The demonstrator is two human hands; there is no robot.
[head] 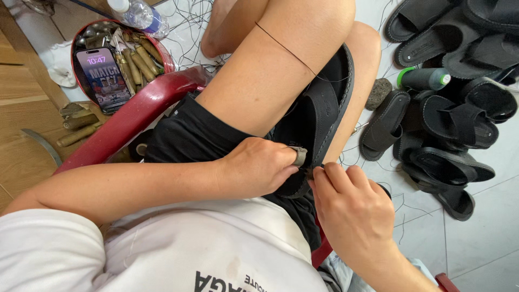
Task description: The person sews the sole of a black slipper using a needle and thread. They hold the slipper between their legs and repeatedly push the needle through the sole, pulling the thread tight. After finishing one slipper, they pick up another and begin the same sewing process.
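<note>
Hand-stitching step, I judge: left hand [259, 167], thimbled, clamps black sandal [319, 116] on lap; right hand [348, 203], at 4 o'clock, pinches thread [286, 48] at sole edge; next, a steady pull.

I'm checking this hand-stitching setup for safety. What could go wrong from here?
1. The right hand pinches at the sandal's edge right beside the left hand; a slip could jab a finger, though the left carries a guard.
2. The thread lies across the bare leg and might chafe or snag.
3. The sandal is wedged between the knees and could slip.
</note>
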